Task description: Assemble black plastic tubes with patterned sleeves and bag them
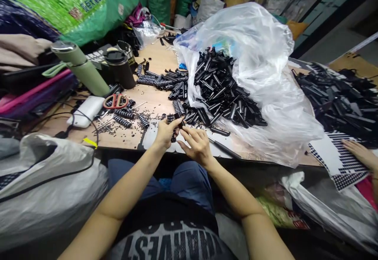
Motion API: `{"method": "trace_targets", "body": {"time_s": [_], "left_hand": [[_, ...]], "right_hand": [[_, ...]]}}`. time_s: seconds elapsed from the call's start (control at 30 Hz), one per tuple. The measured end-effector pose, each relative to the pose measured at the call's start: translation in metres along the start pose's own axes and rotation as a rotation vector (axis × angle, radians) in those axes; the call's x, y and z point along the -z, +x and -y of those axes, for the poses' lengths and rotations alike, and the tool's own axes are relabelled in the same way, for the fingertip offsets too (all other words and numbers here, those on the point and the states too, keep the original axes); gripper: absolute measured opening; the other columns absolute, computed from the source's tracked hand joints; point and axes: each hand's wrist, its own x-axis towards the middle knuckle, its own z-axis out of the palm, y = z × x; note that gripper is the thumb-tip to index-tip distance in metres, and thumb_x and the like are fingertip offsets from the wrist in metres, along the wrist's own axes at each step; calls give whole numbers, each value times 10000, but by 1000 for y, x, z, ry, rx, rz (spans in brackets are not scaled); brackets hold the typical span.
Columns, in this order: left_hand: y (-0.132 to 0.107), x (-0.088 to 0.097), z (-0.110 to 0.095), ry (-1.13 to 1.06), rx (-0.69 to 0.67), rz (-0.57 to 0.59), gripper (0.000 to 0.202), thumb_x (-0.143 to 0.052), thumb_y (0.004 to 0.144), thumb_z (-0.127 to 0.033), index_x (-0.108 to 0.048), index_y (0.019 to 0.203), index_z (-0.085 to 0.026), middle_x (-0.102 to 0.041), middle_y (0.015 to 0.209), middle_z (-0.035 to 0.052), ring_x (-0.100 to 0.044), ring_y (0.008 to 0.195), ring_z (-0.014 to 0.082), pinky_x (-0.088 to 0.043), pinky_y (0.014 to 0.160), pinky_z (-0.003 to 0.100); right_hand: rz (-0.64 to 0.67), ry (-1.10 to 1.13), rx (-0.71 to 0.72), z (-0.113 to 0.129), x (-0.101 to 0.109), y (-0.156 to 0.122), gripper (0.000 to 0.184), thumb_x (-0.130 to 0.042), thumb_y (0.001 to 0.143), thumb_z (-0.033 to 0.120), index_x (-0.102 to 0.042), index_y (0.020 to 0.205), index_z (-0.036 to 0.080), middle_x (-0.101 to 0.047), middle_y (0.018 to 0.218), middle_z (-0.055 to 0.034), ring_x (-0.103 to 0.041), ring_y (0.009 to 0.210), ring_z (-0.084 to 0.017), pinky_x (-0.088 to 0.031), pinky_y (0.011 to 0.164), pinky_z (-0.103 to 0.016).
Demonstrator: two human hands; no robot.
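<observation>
My left hand is closed round a black strip with pale square dots, partly rolled and mostly hidden by the fingers. A small flat dark piece sticks up between my two hands. My right hand touches its lower end, thumb and fingertips drawn together; what they pinch is too small to tell. Just beyond the hands, several black dotted rolls lie on the table. A heap of black plastic pieces spills out of a clear plastic bag.
A dark slim tool lies by the front edge. Left are scissors, a white power bank, a green flask and a dark tumbler. Tiny black bits litter the wood. Another person's hand rests on dotted sheets.
</observation>
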Motion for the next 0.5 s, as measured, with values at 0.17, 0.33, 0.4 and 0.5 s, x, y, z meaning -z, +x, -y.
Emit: {"method": "trace_targets", "body": {"time_s": [0.17, 0.33, 0.4, 0.5], "left_hand": [[-10, 17, -17, 201, -20, -19, 338, -748, 653, -422, -603, 665, -117, -465, 417, -42, -376, 330, 63, -243, 325, 170], [-15, 9, -7, 335, -117, 50, 217, -685, 685, -299, -572, 620, -125, -459, 450, -50, -366, 379, 47, -278, 386, 166], [-13, 8, -2, 327, -129, 75, 178, -660, 694, -258, -576, 617, -121, -475, 477, -38, -406, 428, 58, -319, 430, 171], [-10, 11, 5, 285, -144, 163, 182, -686, 691, -274, -612, 696, -109, -558, 589, -8, -479, 517, 74, -378, 499, 177]], "right_hand": [[161, 109, 9, -8, 27, 16, 857, -720, 731, 519, -374, 1441, 188, -356, 1495, -156, -372, 1341, -306, -368, 1083, -464], [269, 126, 84, -10, 18, 22, 1058, -769, 695, 385, -128, 1521, 218, -289, 1537, -155, -316, 1393, -327, -358, 1095, -520], [261, 136, 95, -11, 8, 18, 1066, -747, 713, 344, -70, 1526, 221, -299, 1531, -160, -336, 1385, -329, -373, 1083, -527], [212, 148, 82, -19, -6, 9, 1055, -744, 703, 324, -88, 1521, 209, -360, 1486, -176, -375, 1355, -339, -381, 1074, -536]]}}
